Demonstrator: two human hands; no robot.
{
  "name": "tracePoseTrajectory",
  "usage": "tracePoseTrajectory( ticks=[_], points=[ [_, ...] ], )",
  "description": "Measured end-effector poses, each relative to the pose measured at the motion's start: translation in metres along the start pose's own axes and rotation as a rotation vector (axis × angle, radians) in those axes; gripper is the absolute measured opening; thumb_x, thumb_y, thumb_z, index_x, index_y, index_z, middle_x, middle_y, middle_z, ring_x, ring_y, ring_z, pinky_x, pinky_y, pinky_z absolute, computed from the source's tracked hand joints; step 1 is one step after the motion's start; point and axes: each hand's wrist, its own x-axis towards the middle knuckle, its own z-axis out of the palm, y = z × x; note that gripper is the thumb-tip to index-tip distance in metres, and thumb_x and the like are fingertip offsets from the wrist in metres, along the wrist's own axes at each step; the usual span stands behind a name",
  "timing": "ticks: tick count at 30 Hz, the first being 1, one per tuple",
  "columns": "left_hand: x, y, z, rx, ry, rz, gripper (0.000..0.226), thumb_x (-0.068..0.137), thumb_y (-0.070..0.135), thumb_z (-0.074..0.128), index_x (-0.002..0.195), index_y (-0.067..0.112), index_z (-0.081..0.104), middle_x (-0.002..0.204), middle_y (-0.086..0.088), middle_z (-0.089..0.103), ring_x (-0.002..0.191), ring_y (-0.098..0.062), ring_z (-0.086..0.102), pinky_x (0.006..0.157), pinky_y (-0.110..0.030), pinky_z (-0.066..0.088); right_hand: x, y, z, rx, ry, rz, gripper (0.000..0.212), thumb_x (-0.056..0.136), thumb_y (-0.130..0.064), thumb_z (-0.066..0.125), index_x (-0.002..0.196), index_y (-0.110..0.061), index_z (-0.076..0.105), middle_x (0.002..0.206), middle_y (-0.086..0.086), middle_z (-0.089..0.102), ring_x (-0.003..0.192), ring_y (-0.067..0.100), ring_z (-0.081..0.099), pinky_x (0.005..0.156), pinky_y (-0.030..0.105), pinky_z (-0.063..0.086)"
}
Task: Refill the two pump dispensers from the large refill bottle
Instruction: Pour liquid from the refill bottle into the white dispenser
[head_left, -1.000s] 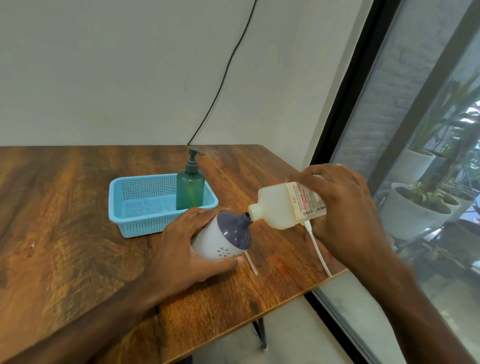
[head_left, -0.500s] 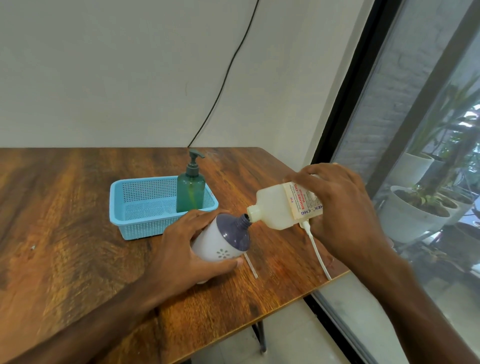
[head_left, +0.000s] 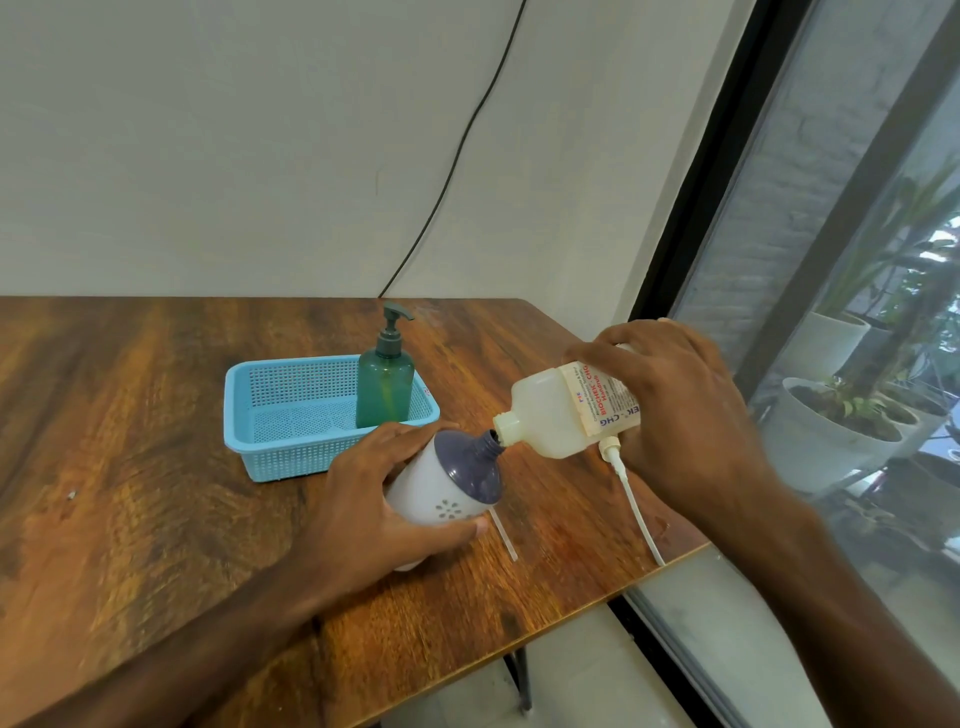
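Observation:
My left hand (head_left: 363, 499) grips a white dispenser bottle with a purple shoulder (head_left: 457, 483), tilted to the right, its open neck uncapped. My right hand (head_left: 680, 410) holds the translucent refill bottle (head_left: 556, 415) tipped over, its mouth touching the dispenser's neck. A white pump with its long tube (head_left: 631, 499) lies on the table under the refill bottle. A second thin tube (head_left: 503, 535) lies beside the white dispenser. The green pump dispenser (head_left: 385, 387) stands upright, pump on, in the blue basket (head_left: 270, 415).
The wooden table (head_left: 130, 467) ends at a front-right edge close to my right hand. A large window with potted plants (head_left: 831, 431) behind it runs along the right. A black cable (head_left: 457, 156) hangs down the wall behind the basket.
None of the objects has shifted noticeably; both hands keep the same hold, with the refill bottle still tipped at the dispenser's neck.

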Motion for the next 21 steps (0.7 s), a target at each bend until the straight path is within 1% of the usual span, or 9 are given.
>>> tracePoseTrajectory(
  ticks=[6, 14, 17, 21],
  points=[
    [-0.001, 0.0, -0.001, -0.011, -0.002, 0.005, 0.081, 0.056, 0.072, 0.09, 0.125, 0.039, 0.065, 0.116, 0.021, 0.067, 0.11, -0.002, 0.063, 0.09, -0.037, 0.058, 0.001, -0.002, -0.003, -0.038, -0.018, 0.0, 0.073, 0.074, -0.015, 0.085, 0.135, -0.039, 0.055, 0.14, -0.003, 0.053, 0.143, 0.025, 0.032, 0.115, 0.045, 0.023],
    [0.0, -0.001, 0.0, -0.014, 0.008, 0.01, 0.08, 0.055, 0.075, 0.088, 0.123, 0.041, 0.065, 0.116, 0.023, 0.067, 0.11, -0.001, 0.063, 0.089, -0.034, 0.058, 0.005, -0.006, -0.008, -0.068, -0.042, -0.017, 0.071, 0.077, -0.017, 0.082, 0.137, -0.04, 0.053, 0.144, -0.002, 0.05, 0.145, 0.025, 0.03, 0.117, 0.045, 0.022],
    [0.0, -0.002, 0.0, -0.016, 0.005, 0.003, 0.082, 0.054, 0.075, 0.088, 0.125, 0.04, 0.065, 0.117, 0.023, 0.067, 0.11, -0.002, 0.063, 0.09, -0.036, 0.058, 0.007, -0.007, -0.009, -0.081, -0.041, -0.031, 0.069, 0.077, -0.017, 0.082, 0.137, -0.039, 0.054, 0.143, -0.002, 0.051, 0.144, 0.024, 0.031, 0.117, 0.044, 0.022],
    [0.0, -0.001, -0.001, -0.019, 0.016, 0.011, 0.08, 0.053, 0.077, 0.086, 0.122, 0.043, 0.064, 0.115, 0.026, 0.066, 0.11, 0.003, 0.061, 0.088, -0.029, 0.057, 0.008, -0.008, -0.011, -0.098, -0.049, -0.043, 0.067, 0.079, -0.019, 0.08, 0.137, -0.04, 0.053, 0.142, -0.003, 0.051, 0.144, 0.024, 0.032, 0.117, 0.042, 0.021]
  ],
)
